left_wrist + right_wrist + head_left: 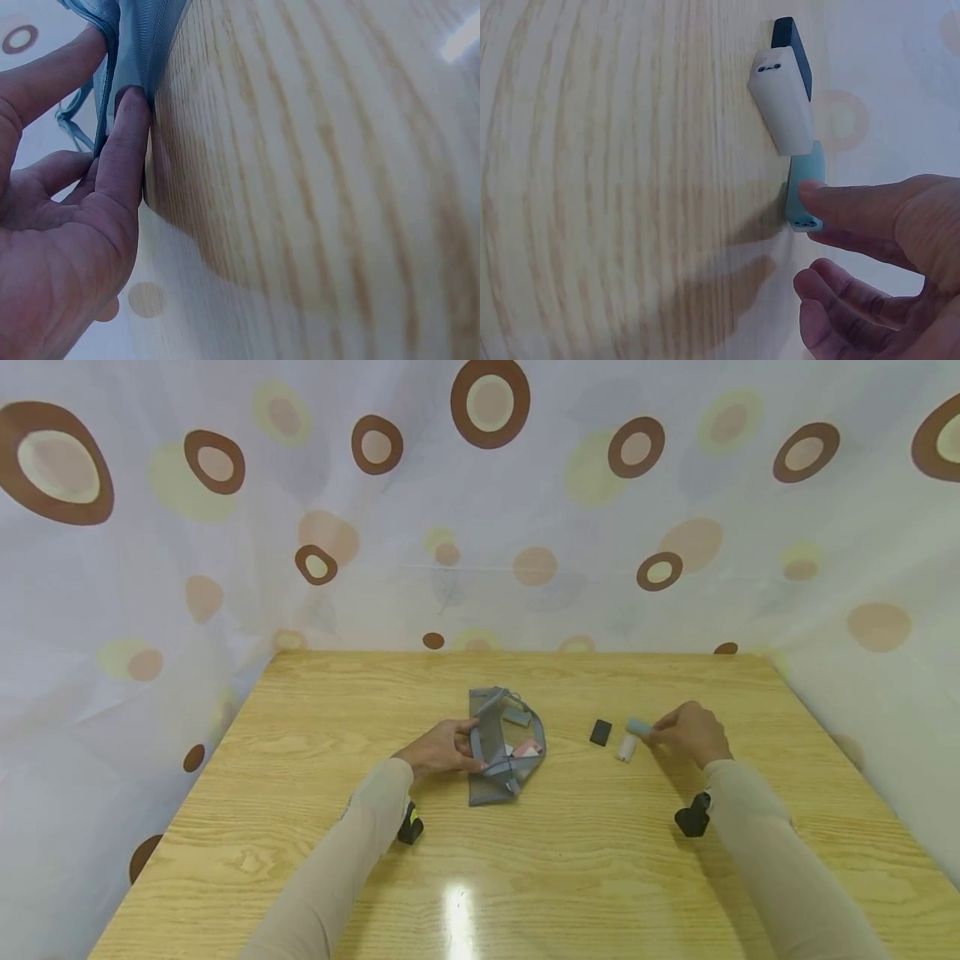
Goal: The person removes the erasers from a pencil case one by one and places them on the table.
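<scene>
A grey-blue mesh zip pouch (pixel 489 787) lies on the table with its mouth spread wide. My left hand (pixel 442 747) pinches the pouch's left edge between thumb and fingers; the left wrist view shows the fingertips at the zip edge (pixel 105 112). Inside are a pink piece (pixel 527 747) and a blue-grey piece (pixel 516 717). Over on the right, my right hand (pixel 692 731) pinches a small teal block (pixel 807 184) with dark face-like marks on its end. A similar white block (pixel 780 97) is beside it, and a flat black block (pixel 601 732) lies left of both.
The wooden table (pixel 562 860) runs back to a white curtain (pixel 480 593) with brown and pastel circles, which also hangs along both sides. A dark camera mount (pixel 693 816) sits at the right wrist, another camera mount (pixel 410 824) at the left.
</scene>
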A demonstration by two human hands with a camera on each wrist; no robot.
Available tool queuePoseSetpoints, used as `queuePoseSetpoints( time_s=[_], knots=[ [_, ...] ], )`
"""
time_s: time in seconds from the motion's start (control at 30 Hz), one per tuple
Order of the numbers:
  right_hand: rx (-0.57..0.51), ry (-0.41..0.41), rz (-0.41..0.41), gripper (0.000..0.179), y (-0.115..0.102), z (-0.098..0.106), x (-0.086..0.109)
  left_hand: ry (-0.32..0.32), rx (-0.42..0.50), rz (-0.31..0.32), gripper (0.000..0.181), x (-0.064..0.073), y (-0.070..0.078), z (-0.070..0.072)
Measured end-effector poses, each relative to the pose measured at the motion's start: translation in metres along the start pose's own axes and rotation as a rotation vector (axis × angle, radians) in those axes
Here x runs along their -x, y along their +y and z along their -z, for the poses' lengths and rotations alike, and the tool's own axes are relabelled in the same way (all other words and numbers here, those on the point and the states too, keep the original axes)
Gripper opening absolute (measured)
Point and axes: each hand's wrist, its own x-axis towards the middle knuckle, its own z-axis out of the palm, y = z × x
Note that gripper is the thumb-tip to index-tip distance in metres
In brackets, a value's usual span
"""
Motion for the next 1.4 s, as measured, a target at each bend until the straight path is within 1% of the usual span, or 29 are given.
queuePoseSetpoints(
  time_s=[0.17,0.27,0.4,0.53,0.67,0.97,1.1,1.23,1.4],
  knots=[
    [0.019,-0.005,0.007,0.039,0.0001,-0.0010,0.0017,0.002,-0.016,-0.002,0.092,-0.0009,-0.0014,-0.0007],
    [0.042,-0.011,0.005,0.038,-0.0005,-0.0004,0.0007,0.000,-0.009,-0.003,0.092,-0.0004,-0.0012,-0.0007],
    [0.059,-0.031,-0.014,0.038,-0.0017,0.0011,-0.0009,-0.007,0.009,-0.004,0.092,0.0012,0.0001,-0.0008],
    [0.075,-0.054,-0.034,0.037,-0.0015,0.0016,-0.0027,-0.008,0.004,-0.003,0.091,0.0021,0.0005,-0.0007],
    [0.088,-0.062,-0.033,0.034,-0.0012,0.0020,-0.0049,-0.013,0.001,-0.010,0.091,0.0020,-0.0004,0.0002],
    [0.097,-0.069,-0.044,0.032,-0.0053,0.0036,-0.0058,-0.010,-0.014,-0.009,0.091,0.0013,0.0009,0.0017],
    [0.095,-0.075,-0.048,0.033,-0.0068,0.0041,-0.0058,-0.010,-0.005,-0.009,0.091,0.0013,0.0004,0.0033],
    [0.094,-0.083,-0.043,0.034,-0.0068,0.0049,-0.0056,-0.004,0.004,-0.012,0.090,0.0005,0.0001,0.0032],
    [0.101,-0.089,-0.026,0.035,-0.0046,0.0057,-0.0052,-0.014,0.007,-0.016,0.091,0.0007,-0.0005,0.0024]
  ],
)
